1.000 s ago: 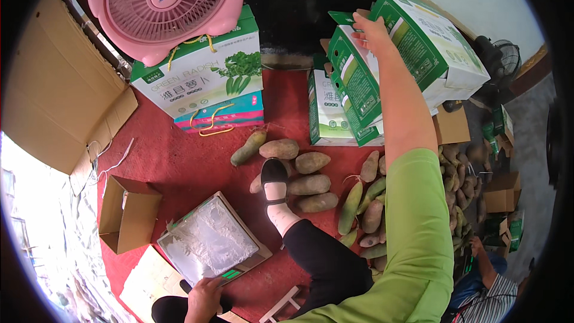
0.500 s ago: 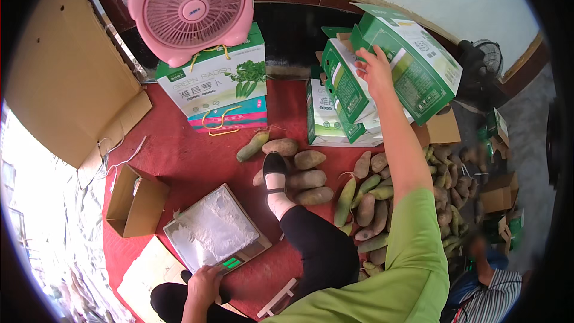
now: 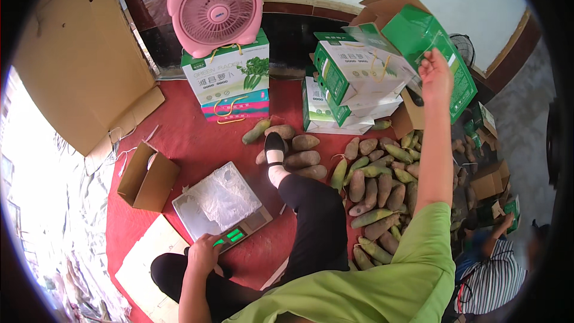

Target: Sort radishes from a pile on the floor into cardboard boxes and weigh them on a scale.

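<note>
My right hand reaches far out to the right, its fingers closed on the edge of a green and white gift carton. This carton is tilted beside a stack of similar cartons. Low on the left, my left hand rests with bent fingers on the near edge of a digital scale, beside its lit green display. Crumpled clear plastic covers the scale's plate. Radishes, brown and green, lie in a large pile under and left of my right arm.
A pink fan stands on cartons at the far left. An open brown box sits left of the scale. Several tubers lie by my foot. Another person in a striped shirt is at the lower right.
My right hand has moved right, and the carton at it has swung round, showing more of its green side. The view has shifted slightly. My left hand remains at the scale.
</note>
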